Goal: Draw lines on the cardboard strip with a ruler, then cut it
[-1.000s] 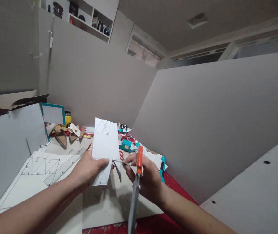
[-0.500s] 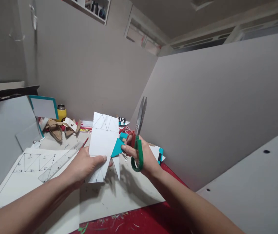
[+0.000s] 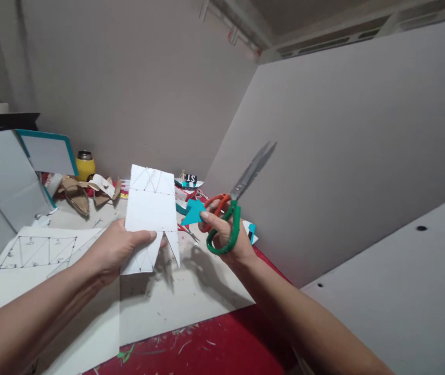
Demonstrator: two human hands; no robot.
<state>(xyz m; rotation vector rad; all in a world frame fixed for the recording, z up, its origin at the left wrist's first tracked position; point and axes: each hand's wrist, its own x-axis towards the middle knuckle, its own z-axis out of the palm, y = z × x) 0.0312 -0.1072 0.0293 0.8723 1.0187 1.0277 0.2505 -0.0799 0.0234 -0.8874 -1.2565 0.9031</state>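
My left hand [image 3: 123,245] pinches the lower left side of a white card [image 3: 151,211], thumb on the front face. Pencilled triangles mark the card's upper and lower ends, and a notch is cut into its bottom edge beside a pointed flap. In my right hand [image 3: 228,232] is a pair of scissors [image 3: 241,187] with one orange and one green handle, the blades pointing up and away to the right. The same hand's thumb and finger also pinch a small teal triangular piece [image 3: 193,212], apart from the card.
Below lies a white sheet with a drawn triangle strip [image 3: 37,252]. A yellow jar [image 3: 85,165], brown cardboard pieces [image 3: 76,195] and a teal-edged board [image 3: 48,152] stand at the back left. Another pair of scissors [image 3: 188,232] lies behind the card. Scraps litter the red surface [image 3: 191,349].
The teal piece has come away from the card to the right. The scissors have tilted to the right, and the view has shifted, so the card appears further left and higher.
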